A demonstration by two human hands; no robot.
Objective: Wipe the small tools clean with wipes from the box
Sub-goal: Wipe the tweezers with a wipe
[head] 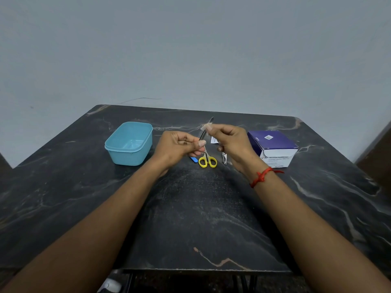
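Above the dark marble table [201, 208], a slim metal tool [206, 129] is pinched at its lower end by the left hand [177, 146] — its upper part is gripped through a wipe [204, 126] by the right hand [230, 142]. Yellow scissors [207, 160] lie beneath; the wipe box [273, 148] sits right.

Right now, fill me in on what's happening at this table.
A person's left hand holds a slim dark metal tool upright while the right hand pinches a small white wipe around its upper part. On the dark marble table lie yellow-handled scissors, a metal nail clipper and a blue item, between an empty light-blue plastic tub and the purple-and-white wipe box.
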